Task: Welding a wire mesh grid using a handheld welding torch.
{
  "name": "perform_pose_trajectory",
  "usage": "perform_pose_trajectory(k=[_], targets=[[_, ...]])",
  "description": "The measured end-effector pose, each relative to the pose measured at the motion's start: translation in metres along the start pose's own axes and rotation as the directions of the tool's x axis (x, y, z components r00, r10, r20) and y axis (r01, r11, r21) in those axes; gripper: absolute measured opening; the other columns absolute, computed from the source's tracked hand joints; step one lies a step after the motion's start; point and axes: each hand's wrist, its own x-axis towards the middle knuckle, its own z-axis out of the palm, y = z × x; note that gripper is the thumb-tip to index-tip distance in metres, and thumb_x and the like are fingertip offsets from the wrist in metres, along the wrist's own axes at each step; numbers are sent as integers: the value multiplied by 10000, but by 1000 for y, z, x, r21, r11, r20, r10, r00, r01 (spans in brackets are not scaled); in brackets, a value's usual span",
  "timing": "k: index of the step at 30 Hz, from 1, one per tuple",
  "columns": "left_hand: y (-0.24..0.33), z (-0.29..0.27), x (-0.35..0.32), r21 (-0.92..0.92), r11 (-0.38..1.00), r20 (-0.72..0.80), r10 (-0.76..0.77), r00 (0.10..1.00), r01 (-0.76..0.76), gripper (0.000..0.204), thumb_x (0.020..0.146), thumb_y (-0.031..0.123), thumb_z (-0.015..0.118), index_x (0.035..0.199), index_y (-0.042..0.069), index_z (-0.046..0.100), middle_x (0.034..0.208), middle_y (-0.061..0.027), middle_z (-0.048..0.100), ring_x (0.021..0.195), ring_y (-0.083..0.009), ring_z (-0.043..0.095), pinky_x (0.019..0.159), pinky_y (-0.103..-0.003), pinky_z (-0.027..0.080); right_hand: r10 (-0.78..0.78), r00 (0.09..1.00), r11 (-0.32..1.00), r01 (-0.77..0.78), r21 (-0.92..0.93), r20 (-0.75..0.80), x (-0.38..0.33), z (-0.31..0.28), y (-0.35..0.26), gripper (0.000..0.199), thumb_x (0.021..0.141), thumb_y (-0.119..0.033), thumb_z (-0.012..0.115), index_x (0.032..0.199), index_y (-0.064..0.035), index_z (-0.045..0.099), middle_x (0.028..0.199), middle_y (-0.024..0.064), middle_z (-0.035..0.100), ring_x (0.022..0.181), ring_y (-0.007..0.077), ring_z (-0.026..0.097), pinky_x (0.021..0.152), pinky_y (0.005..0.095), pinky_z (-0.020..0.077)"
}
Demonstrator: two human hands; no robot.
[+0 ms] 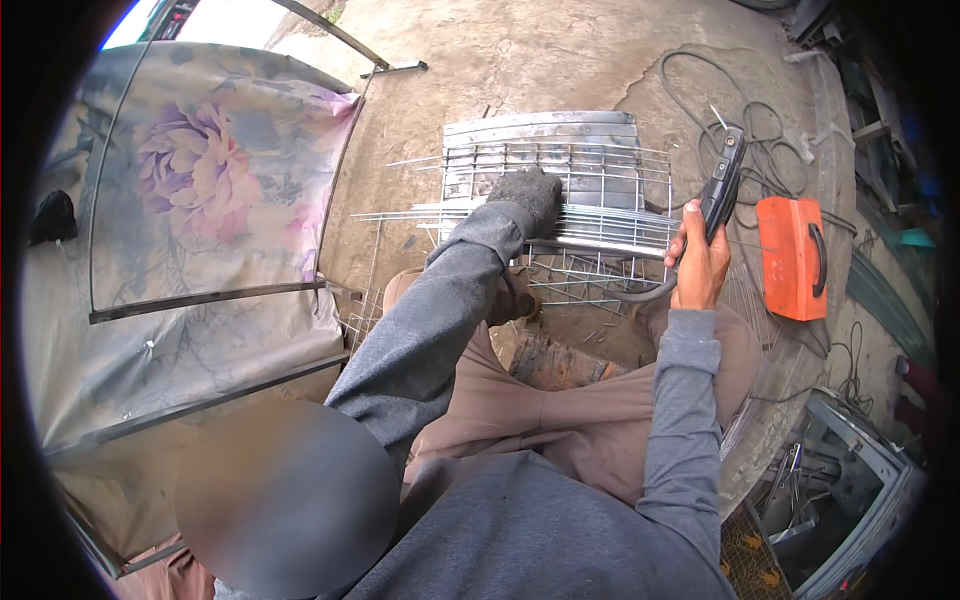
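My left hand (530,196), in a dark grey glove, is closed in a fist on a grid of thin metal wires (610,160). What its fingers grip is hidden under the glove. Several loose thin rods (400,215) run beside it, with a thicker bright bar (600,249) along the near side. A flat metal sheet (540,125) lies beneath the grid. My bare right hand (700,255) is wrapped round a black welding electrode holder (722,185), raised at the grid's right. A thin electrode (718,115) sticks out of its upper end, clear of the grid.
An orange welding machine (790,258) with a black handle stands at the right. Cable (690,60) loops over the concrete floor behind it. A framed floral sheet (200,170) fills the left. A wooden block (560,365) sits between my legs; a metal frame (850,490) lies lower right.
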Motion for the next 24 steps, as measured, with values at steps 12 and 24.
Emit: perform_pose_trajectory(k=[12,24], targets=[[-20,16,-15,-45,982,-165,173,971,-183,266,921,375,645,1119,206,702,1102,-151,681,1033,-381,670,875,-484,542,3,999,995,1,102,-41,3,-6,-11,269,958,-240,707,1120,-47,611,760,-14,552,525,42,516,419,217,437],[-2,24,-13,-46,992,-217,103,971,-116,208,954,329,605,1085,197,698,1079,-159,677,1036,-375,664,871,-517,534,-21,986,977,55,205,-166,12,-29,-27,244,972,-219,687,1117,-43,600,745,-11,521,522,60,501,416,242,432]])
